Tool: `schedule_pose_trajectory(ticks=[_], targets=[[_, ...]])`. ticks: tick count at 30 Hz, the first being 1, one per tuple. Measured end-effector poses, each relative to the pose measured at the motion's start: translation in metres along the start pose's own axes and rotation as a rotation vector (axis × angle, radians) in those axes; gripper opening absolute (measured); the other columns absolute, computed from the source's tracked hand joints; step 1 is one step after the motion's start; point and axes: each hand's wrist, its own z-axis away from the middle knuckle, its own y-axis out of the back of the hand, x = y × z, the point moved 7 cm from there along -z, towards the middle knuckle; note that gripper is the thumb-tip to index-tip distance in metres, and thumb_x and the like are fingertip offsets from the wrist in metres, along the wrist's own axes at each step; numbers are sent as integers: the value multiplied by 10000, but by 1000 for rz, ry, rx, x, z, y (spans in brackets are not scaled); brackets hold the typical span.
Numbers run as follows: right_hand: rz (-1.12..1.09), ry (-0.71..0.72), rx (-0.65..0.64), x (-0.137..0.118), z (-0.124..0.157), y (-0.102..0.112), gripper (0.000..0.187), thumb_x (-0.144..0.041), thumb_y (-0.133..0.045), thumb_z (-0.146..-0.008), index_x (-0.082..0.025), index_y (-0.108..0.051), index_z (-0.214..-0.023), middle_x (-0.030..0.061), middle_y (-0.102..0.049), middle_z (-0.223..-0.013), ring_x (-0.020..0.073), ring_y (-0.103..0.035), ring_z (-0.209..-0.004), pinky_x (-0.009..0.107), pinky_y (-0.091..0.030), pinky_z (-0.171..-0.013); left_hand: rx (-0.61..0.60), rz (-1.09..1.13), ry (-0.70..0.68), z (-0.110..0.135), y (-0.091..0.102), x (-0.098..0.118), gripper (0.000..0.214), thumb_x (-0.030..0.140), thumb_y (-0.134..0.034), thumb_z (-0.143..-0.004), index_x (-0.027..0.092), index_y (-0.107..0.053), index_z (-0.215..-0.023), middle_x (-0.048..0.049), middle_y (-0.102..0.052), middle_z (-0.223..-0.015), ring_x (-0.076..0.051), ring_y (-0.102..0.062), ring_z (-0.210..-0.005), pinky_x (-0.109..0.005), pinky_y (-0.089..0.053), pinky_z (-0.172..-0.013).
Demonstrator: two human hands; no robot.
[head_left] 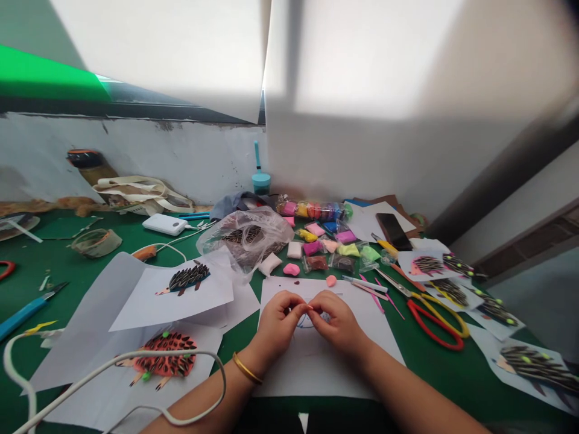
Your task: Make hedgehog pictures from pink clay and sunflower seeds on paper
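Both my hands meet over a white paper sheet [316, 361] at the middle of the green table [434, 367]. My left hand [278, 322], with a gold bangle on its wrist, has its fingers curled and pinched toward the right one. My right hand [337, 322] is pinched too, fingertips touching the left hand's. What they hold between them is too small to make out. A faint blue pencil curve shows on the paper under the fingers. Two small pink clay lumps [291, 269] lie just beyond the sheet.
Coloured clay packets [325, 241] and a plastic bag of seeds [246, 238] lie behind the sheet. Red-and-yellow scissors [434, 319] and a phone [393, 231] sit right. Finished seed hedgehog pictures [165, 358] lie left and right. A white cable [113, 367], power bank [163, 224] and blue knife [25, 310] are left.
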Motion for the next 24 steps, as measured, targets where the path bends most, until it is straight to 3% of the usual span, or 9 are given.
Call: schedule_pose_trajectory(ticks=[4, 9, 13, 18, 24], targets=[[28, 7, 21, 1, 0, 0, 128, -215, -582, -876, -211, -605, -750, 12, -599, -715, 162, -538, -699, 300, -422, -659, -27, 8, -65, 0, -2, 4, 166, 297, -641, -873, 227, -703, -1011, -37, -654, -909, -175, -587, -808, -290, -469, -707], [37, 5, 12, -1, 1, -1, 100, -209, -599, -863, -211, -624, -766, 8, -594, -702, 161, -539, -691, 296, -418, -652, 0, -54, -91, 0, 0, 9, 102, 270, -661, -858, 198, -685, -789, -24, -624, -792, -168, -561, -751, -286, -445, -682], [15, -2, 6, 0, 1, -1, 119, -235, -590, -888, -211, -635, -780, 14, -611, -725, 159, -548, -705, 295, -425, -667, 5, -40, -52, 0, 1, 4, 137, 295, -642, -874, 192, -671, -787, -23, -631, -795, -163, -554, -729, -285, -441, -666], [25, -10, 15, 3, 1, 0, 124, -218, -586, -884, -207, -625, -767, 10, -608, -722, 155, -539, -706, 295, -416, -671, -14, -13, -65, 2, 0, 3, 141, 301, -624, -884, 212, -689, -972, -32, -660, -910, -171, -582, -805, -288, -463, -708], [7, -23, 0, 2, 1, 0, 76, -216, -591, -871, -208, -615, -799, 12, -596, -747, 164, -539, -732, 301, -420, -683, -15, -43, 13, 1, -1, -1, 130, 307, -636, -865, 197, -677, -810, -19, -654, -808, -170, -577, -752, -288, -447, -688]])
